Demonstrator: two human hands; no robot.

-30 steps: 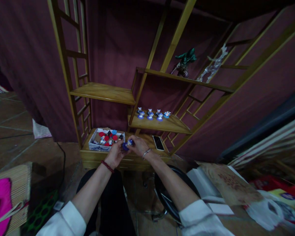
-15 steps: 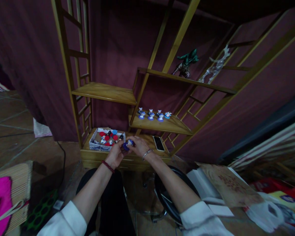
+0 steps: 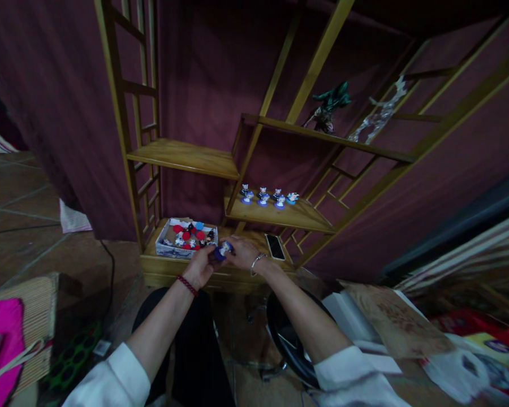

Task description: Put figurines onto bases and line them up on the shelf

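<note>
Between my two hands is a small figurine (image 3: 224, 249) with a blue-purple base and a pale blue-and-white top. My left hand (image 3: 201, 267) closes on it from the left, at the base. From the right, the fingers of my right hand (image 3: 242, 252) pinch it; some fingertips are hidden. Just behind my left hand sits an open box (image 3: 177, 252) holding several figurines with red, blue and black parts. Several similar figurines (image 3: 263, 199) stand in two rows on the low shelf (image 3: 280, 216) beyond my hands.
A phone (image 3: 275, 247) lies right of my hands on the cabinet's bottom board. Higher up, a green statuette (image 3: 331, 106) and a clear deer-like figure (image 3: 379, 113) stand on a shelf. A black stool (image 3: 280, 322) is under my right arm. Papers and bags (image 3: 458, 362) lie at right.
The figurine has turned slightly in my hands, and its pale top shows more now. My view has shifted a little; the box and shelf figurines stay as they were.
</note>
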